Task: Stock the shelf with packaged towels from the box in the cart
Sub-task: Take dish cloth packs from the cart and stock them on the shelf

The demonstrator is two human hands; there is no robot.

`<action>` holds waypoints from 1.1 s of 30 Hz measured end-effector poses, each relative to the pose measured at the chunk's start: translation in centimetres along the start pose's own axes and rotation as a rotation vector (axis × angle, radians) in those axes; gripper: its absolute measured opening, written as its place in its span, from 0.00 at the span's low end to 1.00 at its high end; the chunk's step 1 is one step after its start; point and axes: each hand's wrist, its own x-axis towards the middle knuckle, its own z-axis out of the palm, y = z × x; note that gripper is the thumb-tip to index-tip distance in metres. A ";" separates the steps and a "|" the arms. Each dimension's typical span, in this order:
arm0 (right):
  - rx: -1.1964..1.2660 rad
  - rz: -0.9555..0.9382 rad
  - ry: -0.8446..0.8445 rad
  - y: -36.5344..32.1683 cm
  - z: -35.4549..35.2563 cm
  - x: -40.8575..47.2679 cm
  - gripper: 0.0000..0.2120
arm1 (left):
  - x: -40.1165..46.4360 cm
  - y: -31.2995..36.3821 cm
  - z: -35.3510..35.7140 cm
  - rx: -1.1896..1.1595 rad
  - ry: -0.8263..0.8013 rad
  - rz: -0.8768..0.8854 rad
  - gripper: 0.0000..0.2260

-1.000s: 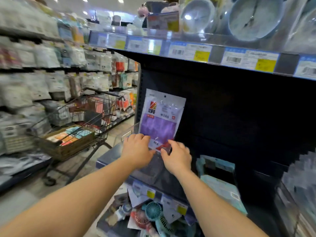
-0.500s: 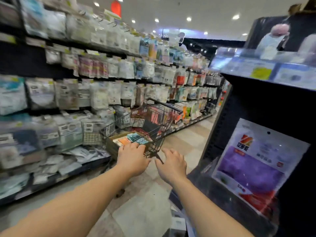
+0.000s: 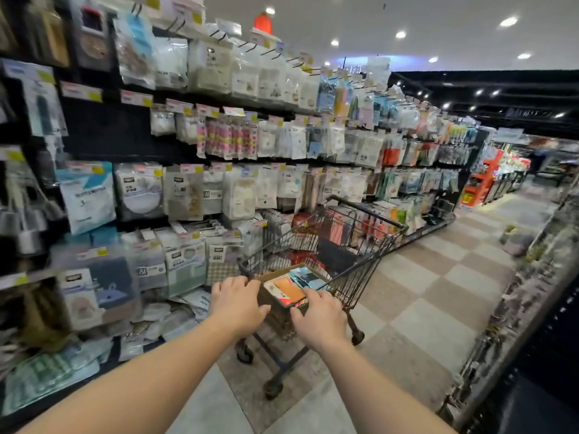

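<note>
**Towels wait in the cart box**

You see the brown cardboard box [image 3: 283, 303] open inside the wire cart [image 3: 351, 261], at 12 o'clock from you. Packaged towels [image 3: 286, 289] lie flat in it, orange one on top, teal at 2 o'clock.

We read a numeral "3" on the blue-and-white hanging package [image 3: 86, 195]. The letters "AI" appear on a neighbouring beige package [image 3: 183, 195]. All other labels are illegible.
</note>
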 end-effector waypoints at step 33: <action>-0.118 0.025 -0.260 4.2 14.9 48.7 0.28 | 45.1 -4.5 17.5 -0.045 -0.297 -0.116 0.27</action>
